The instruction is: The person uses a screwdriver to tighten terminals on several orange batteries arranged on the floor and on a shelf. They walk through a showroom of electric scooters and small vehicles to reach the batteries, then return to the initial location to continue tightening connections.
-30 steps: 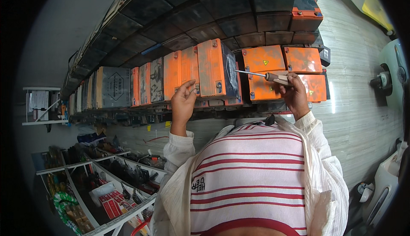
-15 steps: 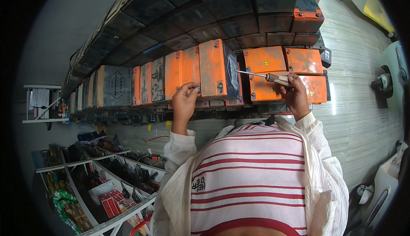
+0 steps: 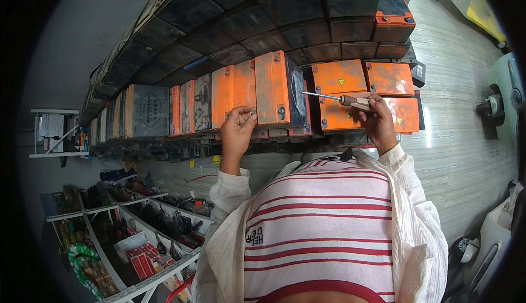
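My right hand [image 3: 379, 121] grips a screwdriver [image 3: 356, 103] by its brown and tan handle. Its thin metal shaft points left, the tip beside the dark side of a tall orange-topped battery [image 3: 272, 89]. The fingertips of my left hand [image 3: 238, 127] are pinched together by that battery's near left corner. Whatever may be between them is too small to make out. Small terminals show at the battery's right-hand corners. Below my right hand and the screwdriver lie several orange batteries [image 3: 338, 77], set in a block.
Leftward the row goes on with more batteries, among them a grey one [image 3: 149, 111]. Dark batteries [image 3: 241, 29] are stacked behind. At lower left stands a white shelf rack [image 3: 148, 281] with boxes and parts. Scooters [image 3: 501, 100] stand along the right on the tiled floor [image 3: 455, 155].
The screwdriver has shifted very slightly to the left. My left fingertips have moved a little at the battery's corner; otherwise both hands stay in place.
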### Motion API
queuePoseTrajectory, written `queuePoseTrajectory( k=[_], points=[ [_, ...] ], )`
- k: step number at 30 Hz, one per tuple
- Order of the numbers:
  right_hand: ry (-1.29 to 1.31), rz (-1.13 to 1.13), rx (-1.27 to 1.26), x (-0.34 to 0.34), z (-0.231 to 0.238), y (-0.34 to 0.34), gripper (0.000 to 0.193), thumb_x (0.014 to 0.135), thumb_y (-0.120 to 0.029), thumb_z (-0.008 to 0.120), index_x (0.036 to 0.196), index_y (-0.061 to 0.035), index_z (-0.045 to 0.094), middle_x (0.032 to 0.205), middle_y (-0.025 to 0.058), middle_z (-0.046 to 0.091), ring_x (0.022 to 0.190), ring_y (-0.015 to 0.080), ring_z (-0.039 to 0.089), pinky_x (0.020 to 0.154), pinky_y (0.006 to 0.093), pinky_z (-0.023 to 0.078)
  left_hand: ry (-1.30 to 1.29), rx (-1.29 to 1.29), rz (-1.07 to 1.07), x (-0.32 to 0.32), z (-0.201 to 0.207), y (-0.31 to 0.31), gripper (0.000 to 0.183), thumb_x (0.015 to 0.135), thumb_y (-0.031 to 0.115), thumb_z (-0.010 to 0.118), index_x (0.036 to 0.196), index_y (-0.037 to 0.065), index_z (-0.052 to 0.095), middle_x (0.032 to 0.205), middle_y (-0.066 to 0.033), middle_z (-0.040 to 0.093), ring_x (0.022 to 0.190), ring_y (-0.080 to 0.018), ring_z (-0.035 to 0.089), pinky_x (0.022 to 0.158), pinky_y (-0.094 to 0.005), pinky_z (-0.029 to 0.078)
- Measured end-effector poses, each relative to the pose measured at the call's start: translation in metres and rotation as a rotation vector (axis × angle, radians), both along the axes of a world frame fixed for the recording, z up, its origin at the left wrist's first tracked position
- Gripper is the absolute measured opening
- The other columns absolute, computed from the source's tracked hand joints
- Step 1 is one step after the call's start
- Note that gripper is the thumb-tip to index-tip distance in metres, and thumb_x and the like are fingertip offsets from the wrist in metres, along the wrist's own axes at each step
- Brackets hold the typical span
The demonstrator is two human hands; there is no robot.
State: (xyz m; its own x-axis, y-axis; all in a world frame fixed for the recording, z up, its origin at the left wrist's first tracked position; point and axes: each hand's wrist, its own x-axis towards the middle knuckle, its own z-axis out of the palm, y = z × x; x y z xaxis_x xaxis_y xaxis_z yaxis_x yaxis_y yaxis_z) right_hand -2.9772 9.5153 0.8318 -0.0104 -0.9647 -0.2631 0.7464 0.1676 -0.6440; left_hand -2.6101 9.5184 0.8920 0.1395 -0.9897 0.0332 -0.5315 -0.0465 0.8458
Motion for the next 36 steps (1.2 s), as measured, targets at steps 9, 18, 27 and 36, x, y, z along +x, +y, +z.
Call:
queuePoseTrajectory(
  k=[9,18,27,36],
  points=[
    [-0.018,0.021,0.0,-0.001,0.003,0.0,0.01,0.094,-0.013,0.052,0.099,-0.0053,0.049,0.087,0.0091,0.057,0.068,0.0155,0.052,0.064,0.0265,0.045,0.015,-0.014,0.036,-0.005,-0.001,0.001,0.024,0.09,0.003,0.062,0.114,-0.002,0.064,0.079,-0.0026,0.064,0.073,-0.0069,0.057,0.07,-0.0242,0.047],
    [-0.039,0.036,0.013,-0.003,0.001,-0.001,0.011,0.094,-0.012,0.052,0.101,-0.0045,0.05,0.088,0.0091,0.057,0.069,0.0158,0.052,0.064,0.0268,0.046,0.022,-0.065,0.055,-0.005,-0.008,0.001,0.029,0.089,0.002,0.063,0.118,-0.001,0.064,0.07,0.0006,0.057,0.065,-0.0056,0.051,0.068,-0.0243,0.048],
    [-0.046,0.049,0.007,-0.004,0.003,-0.001,0.01,0.094,-0.012,0.052,0.1,-0.0047,0.049,0.087,0.009,0.057,0.069,0.0157,0.053,0.064,0.0268,0.045,-0.079,-0.017,0.083,-0.01,0.001,0.003,0.028,0.089,0.003,0.064,0.117,-0.002,0.064,0.064,0.0027,0.049,0.06,-0.0053,0.045,0.073,-0.0261,0.051],
    [-0.058,0.055,0.015,-0.006,0.004,0.0,0.01,0.094,-0.012,0.052,0.1,-0.0045,0.049,0.087,0.0093,0.058,0.069,0.0157,0.054,0.064,0.0269,0.046,-0.089,0.014,0.105,-0.017,0.008,0.003,0.025,0.091,0.004,0.062,0.114,-0.004,0.064,0.099,-0.0118,0.07,0.089,-0.0133,0.066,0.079,-0.0293,0.053]
  ],
)
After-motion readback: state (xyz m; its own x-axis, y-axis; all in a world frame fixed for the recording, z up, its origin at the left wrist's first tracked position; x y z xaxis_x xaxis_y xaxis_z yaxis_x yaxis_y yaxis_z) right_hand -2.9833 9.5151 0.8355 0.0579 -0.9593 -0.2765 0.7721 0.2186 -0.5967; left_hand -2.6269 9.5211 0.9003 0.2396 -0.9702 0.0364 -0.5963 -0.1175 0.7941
